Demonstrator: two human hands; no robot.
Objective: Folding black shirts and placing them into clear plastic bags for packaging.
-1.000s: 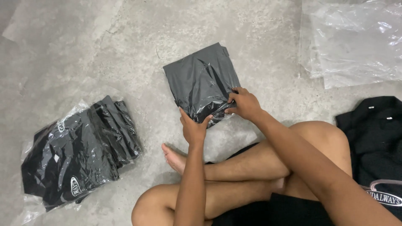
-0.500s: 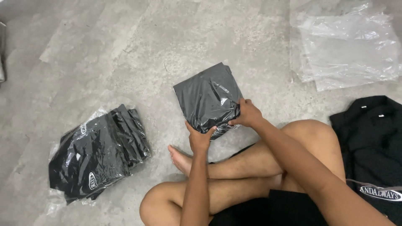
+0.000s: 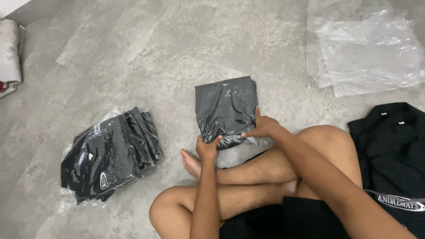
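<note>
A folded dark grey garment in a clear plastic bag (image 3: 226,106) lies on the concrete floor in front of my crossed legs. My left hand (image 3: 207,148) grips its near left corner. At the near right edge my right hand (image 3: 262,127) pinches the bag's loose plastic flap. Both hands are closed on the package's lower end.
A stack of bagged black garments (image 3: 108,155) lies on the floor to the left. Several empty clear plastic bags (image 3: 365,48) are piled at the upper right. Loose black clothing (image 3: 392,146) lies at the right by my knee. A whitish cloth bundle (image 3: 9,55) sits at the far left edge.
The view has shifted, so everything sits further right and lower in frame. The bagged grey garment now lies squarer to me; both hands stay on its near end.
</note>
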